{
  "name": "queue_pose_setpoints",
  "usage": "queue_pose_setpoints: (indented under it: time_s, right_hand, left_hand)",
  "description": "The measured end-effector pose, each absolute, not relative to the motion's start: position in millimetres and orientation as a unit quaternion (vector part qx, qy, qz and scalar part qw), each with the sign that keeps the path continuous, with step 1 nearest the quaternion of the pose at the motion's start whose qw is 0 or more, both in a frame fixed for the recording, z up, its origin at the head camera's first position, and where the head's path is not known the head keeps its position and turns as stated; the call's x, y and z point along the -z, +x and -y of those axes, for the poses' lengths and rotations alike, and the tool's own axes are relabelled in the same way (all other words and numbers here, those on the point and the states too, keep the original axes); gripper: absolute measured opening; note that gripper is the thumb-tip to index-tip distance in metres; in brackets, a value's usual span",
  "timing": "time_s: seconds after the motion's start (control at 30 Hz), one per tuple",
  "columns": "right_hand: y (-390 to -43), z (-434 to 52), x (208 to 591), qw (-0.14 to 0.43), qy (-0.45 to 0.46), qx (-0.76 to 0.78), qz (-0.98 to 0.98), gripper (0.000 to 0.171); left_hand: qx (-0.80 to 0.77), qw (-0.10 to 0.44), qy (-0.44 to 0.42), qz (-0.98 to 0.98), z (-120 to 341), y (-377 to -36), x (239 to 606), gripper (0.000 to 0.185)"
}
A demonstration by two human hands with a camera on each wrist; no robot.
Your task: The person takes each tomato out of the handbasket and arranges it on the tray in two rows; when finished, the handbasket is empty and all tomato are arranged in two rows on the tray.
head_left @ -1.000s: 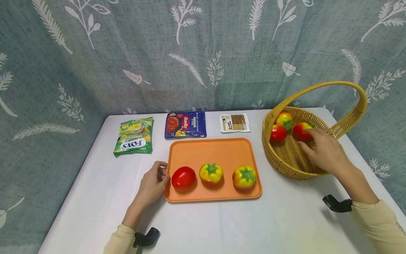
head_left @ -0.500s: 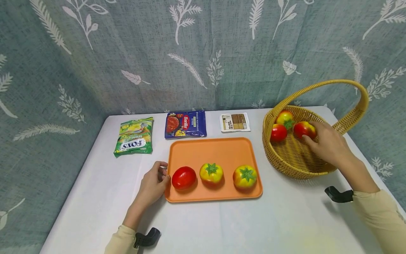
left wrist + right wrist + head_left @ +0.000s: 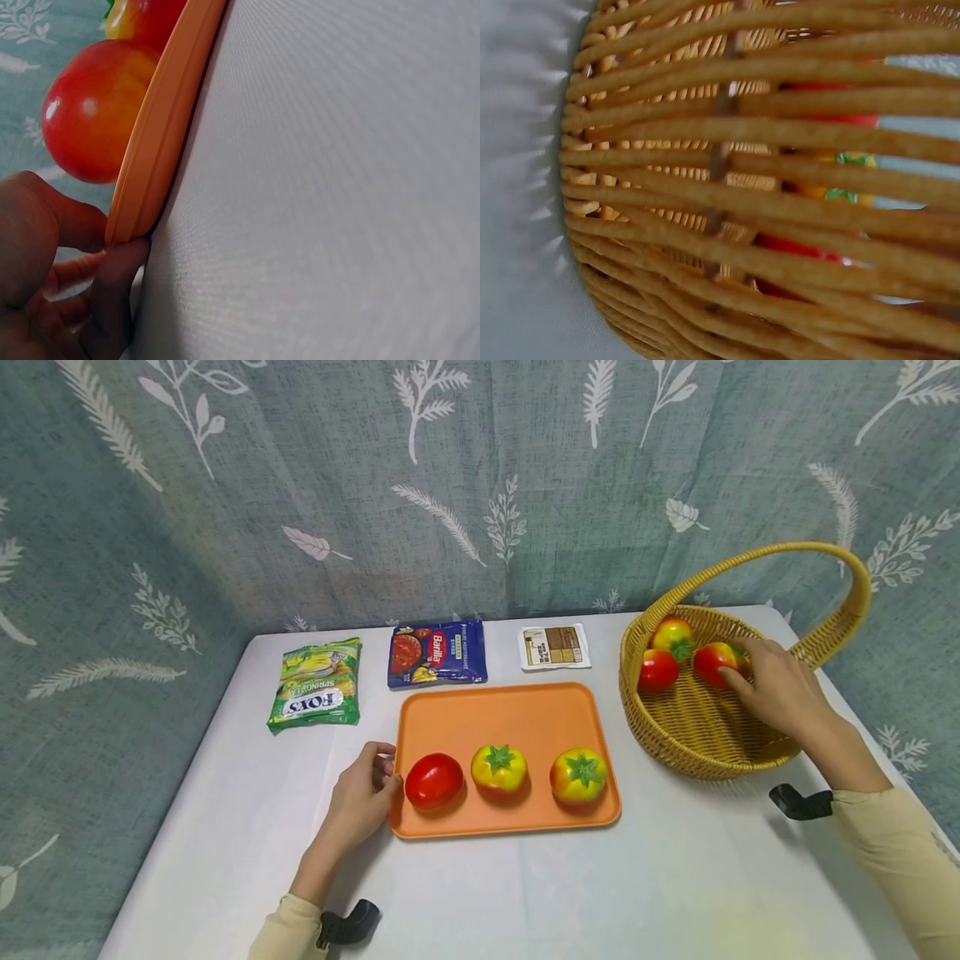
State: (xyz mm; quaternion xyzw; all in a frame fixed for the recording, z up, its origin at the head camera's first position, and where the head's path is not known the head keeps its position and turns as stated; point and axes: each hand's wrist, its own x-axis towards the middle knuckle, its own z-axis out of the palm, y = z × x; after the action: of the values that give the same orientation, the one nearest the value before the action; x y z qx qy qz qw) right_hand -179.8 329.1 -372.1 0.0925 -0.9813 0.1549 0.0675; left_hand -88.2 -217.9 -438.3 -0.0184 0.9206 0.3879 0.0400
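Note:
My left hand [image 3: 366, 797] pinches the left edge of an orange tray [image 3: 498, 714] between thumb and fingers, as the left wrist view shows. On the tray lie a red tomato [image 3: 434, 781] and two yellow-red tomatoes, one mid-tray [image 3: 498, 771] and one at the right [image 3: 578, 777]. My right hand [image 3: 783, 689] reaches into a wicker basket [image 3: 675, 739], thumb and fingers around the right side of a red-yellow tomato [image 3: 712, 665]. Beside it in the basket sit a red tomato [image 3: 657, 672] and a yellow-red one [image 3: 672, 637]. The right wrist view is filled by the basket's woven wall [image 3: 705, 187].
Behind the tray lie a blue Barilla packet [image 3: 437, 653] and a small white-brown packet [image 3: 555, 647]. A green candy bag [image 3: 315, 685] lies at the left. The basket's tall handle [image 3: 780, 550] arches over its opening. A patterned curtain [image 3: 360, 585] stands behind the white table [image 3: 562, 893].
My right hand has shifted from over the tomato in the basket to its right side, its thumb now against it. My left hand stays at the tray edge. The head view tilts slightly.

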Motion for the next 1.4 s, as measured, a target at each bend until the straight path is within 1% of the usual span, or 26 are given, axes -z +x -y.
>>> queue_pose_setpoints:
  time_s: [0.2,0.3,0.37,0.53,0.77,1.07,1.23,1.4]
  right_hand:
    - [-185,-331,375,0.086,0.115,-0.139,0.980,0.047]
    - [-189,-330,377,0.085,0.123,-0.131,0.980,0.044]
    - [-191,-330,378,0.079,0.120,-0.130,0.981,0.045]
    - [-196,-333,380,0.061,0.107,-0.133,0.983,0.059]
    - [-202,-335,384,0.040,0.099,-0.164,0.981,0.085]
    - [-205,-335,391,0.018,0.105,-0.215,0.971,0.076]
    - [-203,-333,391,0.036,0.118,-0.213,0.969,0.069]
    - [-198,-333,391,0.049,0.124,-0.210,0.969,0.069]
  left_hand:
    - [-0.386,0.040,-0.017,-0.922,216,-91,439,0.041]
    - [-0.381,0.039,-0.018,-0.924,217,-90,439,0.041]
    - [-0.379,0.038,-0.019,-0.924,217,-89,439,0.041]
    - [-0.378,0.035,-0.017,-0.925,217,-89,438,0.042]
    - [-0.377,0.031,-0.021,-0.925,216,-89,438,0.041]
    - [-0.382,0.034,-0.023,-0.923,215,-88,437,0.041]
    - [-0.381,0.033,-0.023,-0.924,216,-87,437,0.041]
    - [-0.379,0.035,-0.026,-0.924,216,-87,438,0.041]
